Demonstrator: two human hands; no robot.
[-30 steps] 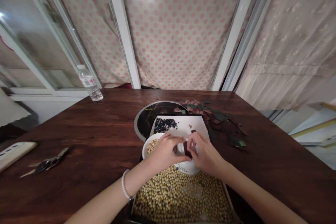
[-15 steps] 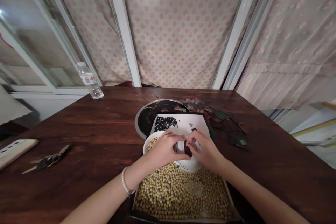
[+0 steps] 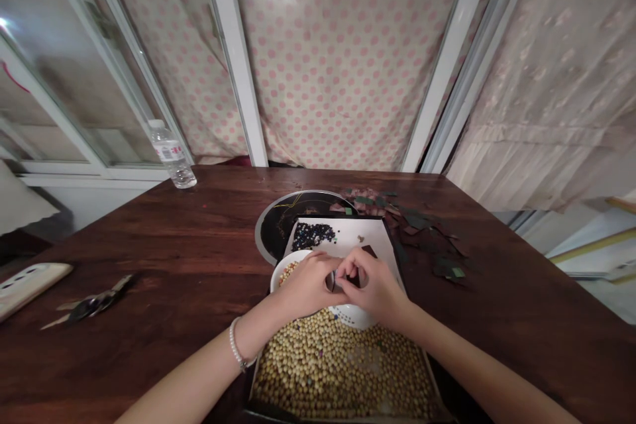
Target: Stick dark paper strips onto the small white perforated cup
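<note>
My left hand (image 3: 308, 285) and my right hand (image 3: 373, 286) meet over a white perforated bowl (image 3: 355, 317) that holds a few soybeans at its left side. Both have their fingers curled and pinched together around a small dark piece between them; I cannot make out what it is. In front of the bowl a tray (image 3: 258, 377) is full of yellow soybeans (image 3: 342, 371). Behind the hands lies a white sheet (image 3: 368, 232) with a pile of small dark beads (image 3: 313, 236). A pearl bracelet sits on my left wrist.
A round dark plate (image 3: 271, 228) lies behind the sheet. Scraps of dark cut paper (image 3: 422, 232) are scattered at the right rear. Scissors (image 3: 92, 306) and a white power strip (image 3: 30, 281) lie at the left, and a water bottle (image 3: 171, 156) stands at the table's far left corner.
My right hand has shifted left and closed up against the left hand, so the dark piece between them is now mostly covered by fingers.
</note>
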